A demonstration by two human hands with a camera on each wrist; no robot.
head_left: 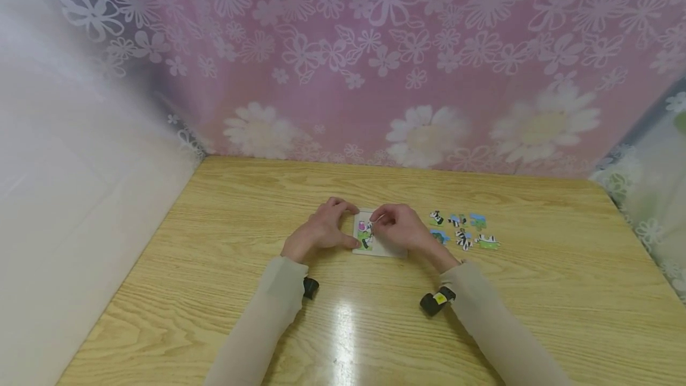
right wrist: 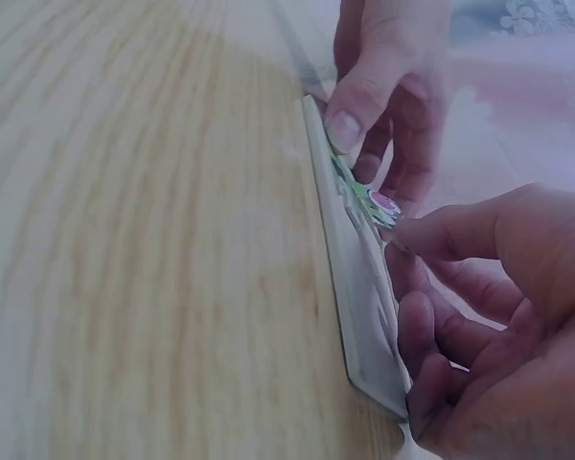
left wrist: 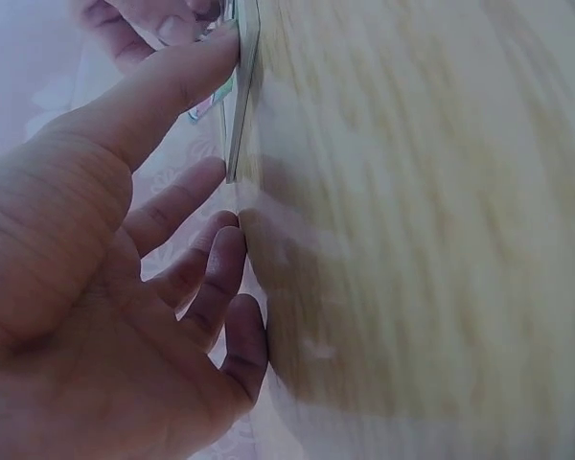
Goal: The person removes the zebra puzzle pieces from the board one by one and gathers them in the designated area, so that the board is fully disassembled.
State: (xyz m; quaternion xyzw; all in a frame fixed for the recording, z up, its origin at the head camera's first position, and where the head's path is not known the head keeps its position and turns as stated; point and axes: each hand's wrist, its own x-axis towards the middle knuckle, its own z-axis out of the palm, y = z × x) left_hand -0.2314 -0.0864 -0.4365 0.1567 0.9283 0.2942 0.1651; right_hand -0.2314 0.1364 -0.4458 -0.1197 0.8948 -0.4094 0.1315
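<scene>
A small white puzzle board (head_left: 388,251) lies flat on the wooden table, with colourful pieces in its left part. My left hand (head_left: 321,226) holds the board by its left side, the thumb at the near corner and the index finger at the far one. Over the board, my right hand (head_left: 401,228) pinches a puzzle piece (right wrist: 385,209) between thumb and index finger. Green and pink show on it in the right wrist view; fingers cover part of it. The other right fingers are curled beside the board's edge.
To the right of the board lie several loose puzzle pieces, among them a zebra-striped piece (head_left: 463,240) and a green-and-blue piece (head_left: 478,221). A flowered pink curtain (head_left: 343,64) hangs behind the table (head_left: 214,267). A pale sheet (head_left: 80,165) borders the left side.
</scene>
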